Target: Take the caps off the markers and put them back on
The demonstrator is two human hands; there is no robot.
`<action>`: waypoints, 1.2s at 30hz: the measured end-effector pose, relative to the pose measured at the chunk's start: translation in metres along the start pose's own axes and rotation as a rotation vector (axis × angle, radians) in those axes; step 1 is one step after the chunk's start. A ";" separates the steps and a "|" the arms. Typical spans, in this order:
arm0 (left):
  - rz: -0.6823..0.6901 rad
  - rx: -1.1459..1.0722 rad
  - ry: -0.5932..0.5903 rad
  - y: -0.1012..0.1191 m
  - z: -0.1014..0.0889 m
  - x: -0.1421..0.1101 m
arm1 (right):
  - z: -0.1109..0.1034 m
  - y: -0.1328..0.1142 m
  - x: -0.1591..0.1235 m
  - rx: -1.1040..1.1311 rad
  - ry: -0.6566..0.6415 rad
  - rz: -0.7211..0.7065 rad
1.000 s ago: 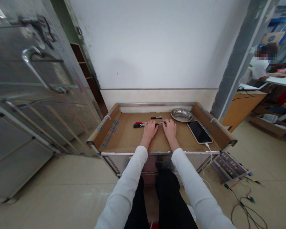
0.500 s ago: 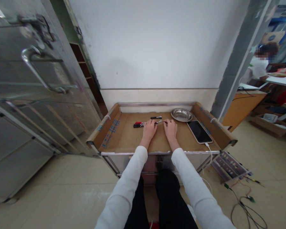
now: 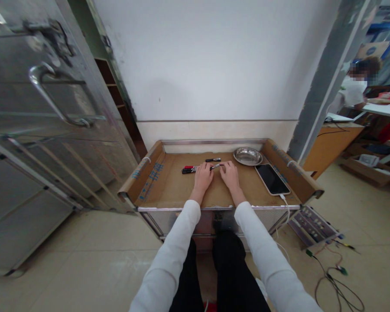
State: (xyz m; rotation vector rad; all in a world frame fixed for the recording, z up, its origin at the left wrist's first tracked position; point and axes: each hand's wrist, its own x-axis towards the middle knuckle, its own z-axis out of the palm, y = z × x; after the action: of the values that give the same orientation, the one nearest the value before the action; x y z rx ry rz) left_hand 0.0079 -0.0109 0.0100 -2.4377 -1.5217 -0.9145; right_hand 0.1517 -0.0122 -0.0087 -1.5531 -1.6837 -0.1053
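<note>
My left hand (image 3: 203, 177) is closed around a pen (image 3: 216, 166), whose silvery end points right. My right hand (image 3: 229, 176) has its fingertips pinched at that end, on a small dark pen part (image 3: 220, 164) largely hidden by the fingers. Whether the two parts are joined I cannot tell. Just left of my left hand lie several black and red pens (image 3: 189, 170), side by side and partly covered by that hand. A short black-and-silver pen piece (image 3: 212, 160) rests behind both hands.
A shallow round metal dish (image 3: 247, 156) stands at the back right of the cardboard-lined table (image 3: 172, 190). In front of it lies a phone (image 3: 272, 179) with a white cable. Raised cardboard edges flank both sides. Farther right, a person (image 3: 357, 86) sits by another table.
My right hand has shifted left, bringing its dark part from a small gap up against the pen's silvery end. The left hand stays nearly in place.
</note>
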 end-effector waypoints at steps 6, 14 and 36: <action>-0.016 -0.043 0.031 0.000 0.000 -0.001 | 0.002 -0.007 -0.002 0.248 -0.093 -0.211; -0.058 -0.126 0.088 0.000 -0.001 -0.001 | -0.003 -0.013 -0.004 0.296 -0.080 -0.075; -0.348 -0.012 0.217 0.004 -0.015 -0.012 | -0.009 -0.016 -0.005 0.263 -0.212 -0.149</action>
State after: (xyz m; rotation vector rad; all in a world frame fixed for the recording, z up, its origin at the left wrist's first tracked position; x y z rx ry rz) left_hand 0.0015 -0.0278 0.0164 -2.0315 -1.8895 -1.2028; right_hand 0.1414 -0.0246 0.0015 -1.2780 -1.8925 0.2033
